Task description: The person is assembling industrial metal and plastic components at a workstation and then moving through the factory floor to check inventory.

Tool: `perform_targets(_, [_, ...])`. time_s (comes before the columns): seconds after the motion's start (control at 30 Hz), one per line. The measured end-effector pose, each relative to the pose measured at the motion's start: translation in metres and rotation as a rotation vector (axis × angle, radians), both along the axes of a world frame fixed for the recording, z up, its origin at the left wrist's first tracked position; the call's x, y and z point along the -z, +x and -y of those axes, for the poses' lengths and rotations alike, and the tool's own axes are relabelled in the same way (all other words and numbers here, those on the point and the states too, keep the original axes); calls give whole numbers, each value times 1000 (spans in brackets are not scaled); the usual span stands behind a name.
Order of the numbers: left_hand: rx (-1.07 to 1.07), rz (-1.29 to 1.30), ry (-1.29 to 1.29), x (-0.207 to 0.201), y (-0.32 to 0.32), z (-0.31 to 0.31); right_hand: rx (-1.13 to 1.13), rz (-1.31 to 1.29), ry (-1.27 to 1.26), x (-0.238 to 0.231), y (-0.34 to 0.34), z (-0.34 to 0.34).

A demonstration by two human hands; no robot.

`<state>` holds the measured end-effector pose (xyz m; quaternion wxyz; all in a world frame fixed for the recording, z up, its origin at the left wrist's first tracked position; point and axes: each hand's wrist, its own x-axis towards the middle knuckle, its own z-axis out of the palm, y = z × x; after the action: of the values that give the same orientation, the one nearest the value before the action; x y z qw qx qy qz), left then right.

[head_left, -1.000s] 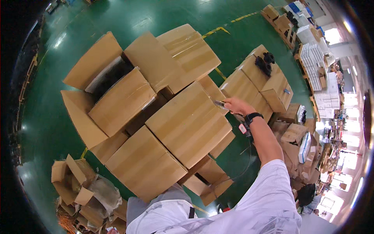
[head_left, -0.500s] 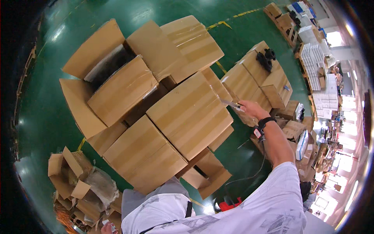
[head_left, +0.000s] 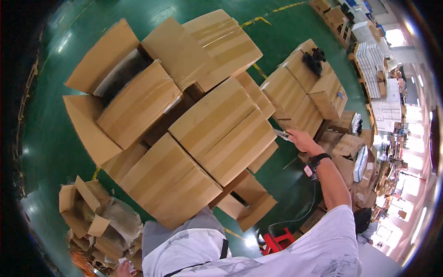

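Observation:
My right hand [head_left: 302,141] is closed round a box cutter [head_left: 283,135], its blade at the right side of a large taped cardboard box [head_left: 221,129]. A dark straight seam runs along the middle of that box's top. Beside it, nearer to me, sits another closed cardboard box [head_left: 170,180], against my legs. At the lower left edge my left hand [head_left: 122,269] shows only in part, its fingers closed round something small and whitish that I cannot make out.
An open box [head_left: 104,55] with dark contents stands at the far left. More boxes [head_left: 295,87] sit to the right, black gloves on top. Torn cardboard [head_left: 83,207] is heaped at lower left. A red stool [head_left: 279,242] stands on the green floor, near a hanging cable [head_left: 315,198].
My right hand has moved toward me and slightly right with the box cutter. A dark seam now shows along the box's top where tape lay smooth. The view has shifted slightly.

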<state>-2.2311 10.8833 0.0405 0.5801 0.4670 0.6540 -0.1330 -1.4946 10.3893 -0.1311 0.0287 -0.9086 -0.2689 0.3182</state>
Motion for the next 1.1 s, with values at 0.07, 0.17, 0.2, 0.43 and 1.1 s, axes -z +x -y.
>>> perform_targets(0.07, [-28, -71, 13, -1, 3, -8, 27, -32, -23, -9, -3, 2])
perform_targets(0.17, [-17, -161, 0, 2, 17, -17, 120, -13, -55, -30, -15, 31])
perform_targets(0.2, [-15, -188, -7, 5, 20, -21, 152, 5, -57, -36, -22, 48])
perform_targets(0.43, [-79, -168, -113, 56, -11, -44, 828, -267, 276, -92, -164, -70])
perform_targets(1.1, [321, 18, -75, 129, -74, -228, 677, 133, 151, -2, -313, -333])
